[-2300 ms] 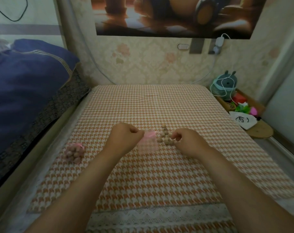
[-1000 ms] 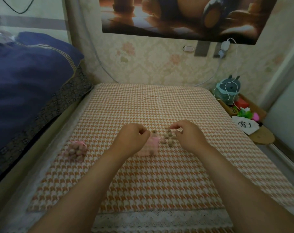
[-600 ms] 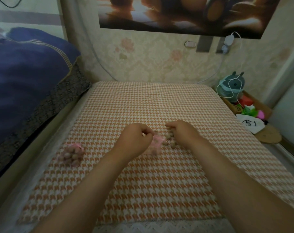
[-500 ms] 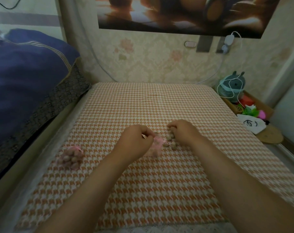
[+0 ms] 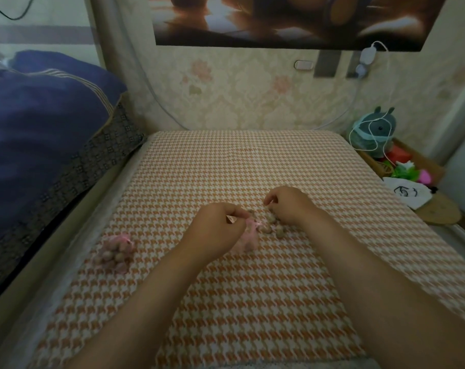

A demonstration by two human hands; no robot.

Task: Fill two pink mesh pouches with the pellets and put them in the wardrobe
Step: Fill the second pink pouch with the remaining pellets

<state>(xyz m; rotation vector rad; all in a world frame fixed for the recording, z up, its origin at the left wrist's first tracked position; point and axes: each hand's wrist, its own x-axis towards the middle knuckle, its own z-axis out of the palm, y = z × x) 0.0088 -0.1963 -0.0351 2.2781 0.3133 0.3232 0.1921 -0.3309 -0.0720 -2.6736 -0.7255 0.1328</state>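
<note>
The left hand (image 5: 218, 227) is pinching the mouth of a pink mesh pouch (image 5: 248, 239), its fingers curled narrow around the rim, and the pouch is lying on the table (image 5: 226, 166) near the middle. Just right of it, loose pellets (image 5: 275, 229) are sitting in a small pile. The right hand (image 5: 290, 206) is hovering over the pile with fingers curled tight; whether a pellet is between them, I cannot tell. A filled pouch (image 5: 115, 251) is resting well apart to the left.
</note>
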